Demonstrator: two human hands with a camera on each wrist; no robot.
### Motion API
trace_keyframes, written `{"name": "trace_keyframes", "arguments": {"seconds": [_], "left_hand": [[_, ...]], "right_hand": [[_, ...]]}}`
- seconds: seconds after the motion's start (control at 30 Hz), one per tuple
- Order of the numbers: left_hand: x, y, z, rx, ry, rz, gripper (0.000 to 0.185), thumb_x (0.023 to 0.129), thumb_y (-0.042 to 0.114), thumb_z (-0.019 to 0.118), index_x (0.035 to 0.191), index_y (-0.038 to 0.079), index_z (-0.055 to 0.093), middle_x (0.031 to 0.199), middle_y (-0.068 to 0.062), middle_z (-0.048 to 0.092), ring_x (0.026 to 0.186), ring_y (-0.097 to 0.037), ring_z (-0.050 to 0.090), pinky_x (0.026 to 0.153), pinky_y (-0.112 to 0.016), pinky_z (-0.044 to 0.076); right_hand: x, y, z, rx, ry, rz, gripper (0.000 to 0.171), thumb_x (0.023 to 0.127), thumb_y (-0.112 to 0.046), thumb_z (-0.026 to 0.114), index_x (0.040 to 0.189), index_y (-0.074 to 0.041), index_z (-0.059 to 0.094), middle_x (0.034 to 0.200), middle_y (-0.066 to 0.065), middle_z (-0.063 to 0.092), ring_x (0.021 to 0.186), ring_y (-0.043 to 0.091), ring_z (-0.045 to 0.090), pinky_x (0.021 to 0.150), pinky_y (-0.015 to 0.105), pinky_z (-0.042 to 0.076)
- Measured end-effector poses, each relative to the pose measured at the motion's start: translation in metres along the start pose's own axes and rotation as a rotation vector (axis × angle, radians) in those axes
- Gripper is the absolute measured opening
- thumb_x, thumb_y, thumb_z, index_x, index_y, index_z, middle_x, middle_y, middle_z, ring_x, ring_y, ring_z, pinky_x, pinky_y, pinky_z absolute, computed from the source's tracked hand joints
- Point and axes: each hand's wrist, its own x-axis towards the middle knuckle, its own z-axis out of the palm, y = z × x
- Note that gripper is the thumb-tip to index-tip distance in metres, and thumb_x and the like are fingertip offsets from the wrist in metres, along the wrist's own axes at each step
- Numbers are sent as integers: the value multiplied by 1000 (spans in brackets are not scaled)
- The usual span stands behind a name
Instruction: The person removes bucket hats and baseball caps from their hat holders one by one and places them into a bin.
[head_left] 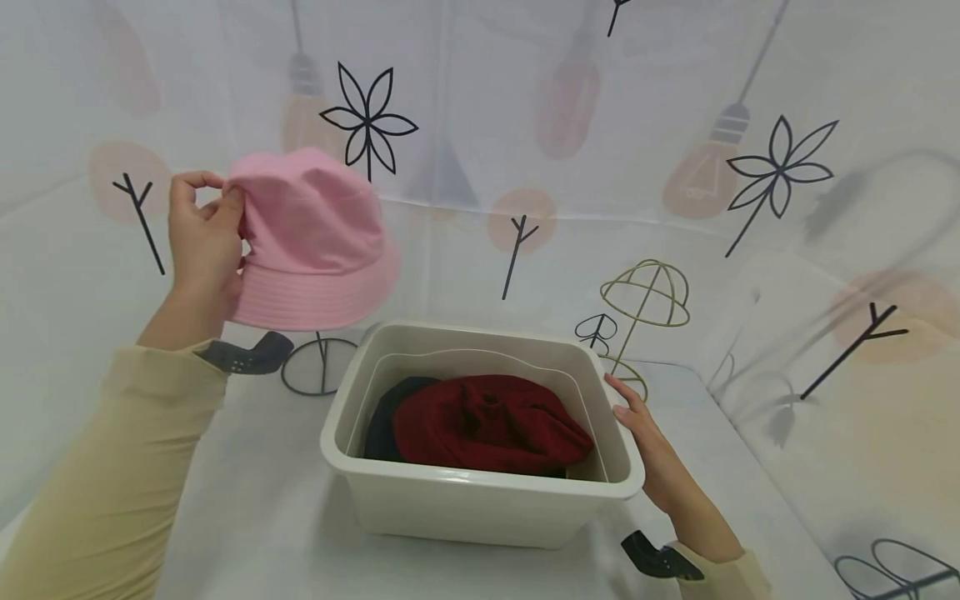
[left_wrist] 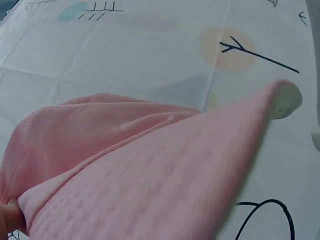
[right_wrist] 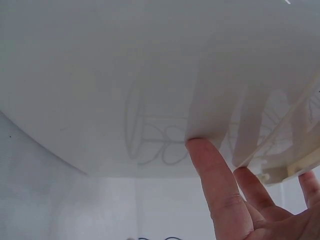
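On the left of the head view, my left hand (head_left: 204, 233) pinches the side of a pink bucket hat (head_left: 311, 221) and holds it up, crown upward, above the table. The left wrist view shows the hat's brim (left_wrist: 165, 175) close up, with a bit of a finger (left_wrist: 10, 217) at its edge. My right hand (head_left: 654, 454) is at the right side of a white plastic bin (head_left: 465, 500). In the right wrist view, extended fingers (right_wrist: 220, 190) touch the bin's outer wall (right_wrist: 100, 100). Inside the bin, a dark red cloth item (head_left: 487, 425) lies over a dark blue-grey one (head_left: 386, 421).
The bin stands on a table with a white cover (head_left: 255, 492). Behind and to the right hangs a white cloth backdrop (head_left: 465, 275) printed with plants and light bulbs. A dark wrist strap (head_left: 247, 354) sits over the left sleeve's cuff.
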Motion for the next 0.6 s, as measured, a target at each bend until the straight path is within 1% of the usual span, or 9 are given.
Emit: {"name": "trace_keyframes", "arguments": {"seconds": [0.1,0.2,0.37,0.53,0.6], "left_hand": [[-4,5,6,30,-23,15,16,91,28,57,101,27,44,77,0,45,65,-10,43,44,-21,31],[-8,10,11,51,-35,47,15,91,28,57,101,27,45,77,0,48,64,-9,44,43,-20,31],[-16,15,18,26,-70,80,19,88,28,58,101,26,45,80,-1,52,66,-10,48,42,-20,34],[-25,19,26,-21,-133,76,23,86,30,61,101,25,45,81,-2,54,66,-11,52,41,-21,35],[-30,21,28,-23,-160,81,24,85,30,61,101,24,45,80,-2,55,66,-11,53,41,-21,35]], "right_hand": [[0,0,0,0,-1,-1,52,101,-32,29,149,-24,11,143,12,21,115,13,42,86,37,42],[0,0,0,-4,2,1,52,101,-32,29,149,-24,11,143,12,21,115,14,42,86,37,42],[0,-1,1,-9,7,5,52,101,-32,30,149,-24,11,143,11,20,116,15,41,87,38,41],[0,-1,1,-5,9,10,52,101,-32,30,149,-24,11,143,11,20,116,15,41,87,38,41],[0,-1,1,-2,8,12,52,101,-32,30,149,-24,11,143,11,20,115,14,41,87,37,41]]}}
